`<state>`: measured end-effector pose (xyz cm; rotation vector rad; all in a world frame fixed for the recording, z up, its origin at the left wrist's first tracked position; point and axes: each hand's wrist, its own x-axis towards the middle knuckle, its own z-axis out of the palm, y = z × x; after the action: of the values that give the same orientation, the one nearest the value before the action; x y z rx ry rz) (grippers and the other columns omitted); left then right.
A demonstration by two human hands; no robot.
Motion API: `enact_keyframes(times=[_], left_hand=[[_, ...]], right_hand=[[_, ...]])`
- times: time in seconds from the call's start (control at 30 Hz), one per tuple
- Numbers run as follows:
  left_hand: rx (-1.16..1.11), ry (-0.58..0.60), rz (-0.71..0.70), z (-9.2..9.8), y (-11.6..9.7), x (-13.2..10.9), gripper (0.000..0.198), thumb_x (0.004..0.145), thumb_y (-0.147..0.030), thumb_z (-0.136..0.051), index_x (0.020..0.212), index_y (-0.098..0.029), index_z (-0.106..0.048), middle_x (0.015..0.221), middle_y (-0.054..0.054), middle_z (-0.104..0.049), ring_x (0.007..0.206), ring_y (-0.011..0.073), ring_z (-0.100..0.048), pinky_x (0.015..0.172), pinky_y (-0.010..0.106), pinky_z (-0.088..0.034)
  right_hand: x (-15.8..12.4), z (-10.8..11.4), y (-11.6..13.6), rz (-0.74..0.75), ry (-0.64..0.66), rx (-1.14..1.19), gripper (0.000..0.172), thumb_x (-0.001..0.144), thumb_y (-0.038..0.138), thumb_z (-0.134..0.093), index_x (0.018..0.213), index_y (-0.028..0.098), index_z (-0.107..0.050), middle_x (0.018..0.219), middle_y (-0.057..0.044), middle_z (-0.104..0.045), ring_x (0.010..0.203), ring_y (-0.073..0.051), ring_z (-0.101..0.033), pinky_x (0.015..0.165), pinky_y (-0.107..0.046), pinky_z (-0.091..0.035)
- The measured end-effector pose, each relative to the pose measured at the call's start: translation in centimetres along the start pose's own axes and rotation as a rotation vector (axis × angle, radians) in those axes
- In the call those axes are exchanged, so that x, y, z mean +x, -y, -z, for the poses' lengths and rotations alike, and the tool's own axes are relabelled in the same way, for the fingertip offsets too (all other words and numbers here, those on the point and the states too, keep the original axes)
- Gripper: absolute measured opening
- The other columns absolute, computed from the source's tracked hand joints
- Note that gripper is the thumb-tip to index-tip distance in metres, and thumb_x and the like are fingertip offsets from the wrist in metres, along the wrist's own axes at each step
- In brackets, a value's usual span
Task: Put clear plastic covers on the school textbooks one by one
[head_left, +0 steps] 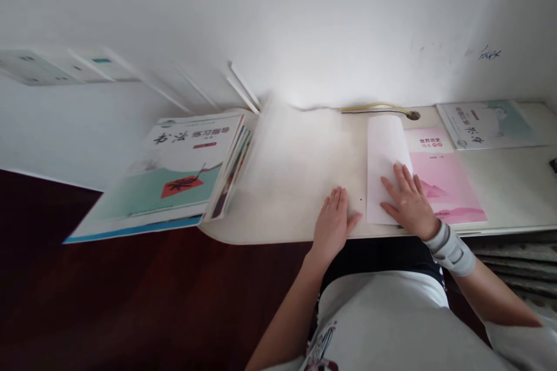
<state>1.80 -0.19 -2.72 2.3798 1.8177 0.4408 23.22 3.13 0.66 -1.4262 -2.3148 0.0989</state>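
Observation:
My right hand (409, 200) lies flat with fingers spread, pressing a white sheet of paper (385, 168) that curls over the left part of a pink book (448, 185). The book has a printed title at its top and pink hills on its cover. Whether the sheet is loose or joined to the book, I cannot tell. To the left, my left hand (334, 217) rests on the white desk (357, 185) near its front edge, fingers close together and thumb out, holding nothing. A grey band circles my right wrist.
A stack of books (187, 174) with a green and white top cover overhangs the desk's left end. Another booklet (491, 124) lies at the back right. Beside a cable hole (413, 115), a yellow cable (374, 106) runs along the wall. A whitish patch near the stack is blurred.

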Motion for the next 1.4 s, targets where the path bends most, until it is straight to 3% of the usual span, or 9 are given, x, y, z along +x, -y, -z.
enact_keyframes(times=[0.23,0.47,0.6,0.77,0.9,1.2,1.4], left_hand=[[-0.067,-0.087,0.007,0.0,0.1,0.0,0.042,0.095,-0.027,-0.028,0.129,-0.008,-0.044,0.132,0.017,-0.051,0.127,0.0229,-0.042,0.105,0.042,-0.037],[-0.069,-0.247,-0.005,-1.1,0.4,-0.3,0.042,0.09,-0.01,-0.027,0.126,-0.011,-0.049,0.12,0.013,-0.061,0.116,0.0206,-0.054,0.1,0.039,-0.044],[-0.05,-0.274,-0.009,-0.8,-0.1,-0.5,0.04,0.093,-0.019,-0.031,0.13,-0.01,-0.043,0.121,0.015,-0.06,0.117,0.022,-0.054,0.1,0.04,-0.044],[-0.027,-0.161,-0.064,-0.2,-0.3,-1.0,0.057,0.091,-0.043,-0.039,0.136,-0.009,-0.034,0.134,0.021,-0.047,0.128,0.0275,-0.041,0.104,0.047,-0.038],[-0.036,-0.133,-0.088,-0.1,-0.2,-1.3,0.054,0.092,-0.039,-0.038,0.136,-0.008,-0.035,0.135,0.02,-0.046,0.129,0.0262,-0.04,0.104,0.045,-0.038],[-0.105,-0.356,-0.079,-0.8,-0.5,-1.7,0.033,0.093,-0.023,-0.039,0.121,-0.015,-0.054,0.111,0.01,-0.067,0.101,0.0183,-0.064,0.092,0.035,-0.05],[-0.041,-0.481,-0.063,-1.3,-1.2,-1.5,0.03,0.09,-0.021,-0.045,0.116,-0.012,-0.058,0.105,0.011,-0.069,0.099,0.0201,-0.065,0.09,0.036,-0.051]], right_hand=[[1.1,-0.8,2.0,0.003,0.029,-0.078,0.047,0.082,0.027,-0.057,0.127,0.019,-0.051,0.147,-0.018,-0.028,0.136,-0.037,-0.022,0.104,-0.062,-0.017],[1.8,-1.1,4.2,0.008,0.071,-0.175,0.048,0.082,0.033,-0.057,0.127,0.018,-0.051,0.144,-0.019,-0.033,0.134,-0.036,-0.026,0.103,-0.062,-0.018],[1.7,-1.3,5.0,0.024,0.122,-0.214,0.049,0.083,0.036,-0.055,0.128,0.018,-0.05,0.145,-0.018,-0.033,0.133,-0.036,-0.027,0.103,-0.062,-0.018],[1.4,-1.7,4.3,0.029,0.175,-0.234,0.048,0.087,0.04,-0.049,0.129,0.017,-0.05,0.141,-0.019,-0.039,0.131,-0.037,-0.031,0.102,-0.063,-0.019],[1.0,-2.0,3.6,0.045,0.193,-0.249,0.048,0.089,0.042,-0.043,0.129,0.017,-0.05,0.139,-0.018,-0.043,0.129,-0.036,-0.036,0.103,-0.062,-0.019],[0.9,-2.1,4.1,0.05,0.168,-0.287,0.047,0.09,0.041,-0.042,0.129,0.015,-0.05,0.136,-0.02,-0.046,0.127,-0.037,-0.039,0.102,-0.062,-0.021],[0.6,-2.9,4.8,0.045,0.141,-0.286,0.047,0.09,0.038,-0.043,0.129,0.013,-0.049,0.135,-0.022,-0.046,0.125,-0.036,-0.041,0.102,-0.061,-0.02]])
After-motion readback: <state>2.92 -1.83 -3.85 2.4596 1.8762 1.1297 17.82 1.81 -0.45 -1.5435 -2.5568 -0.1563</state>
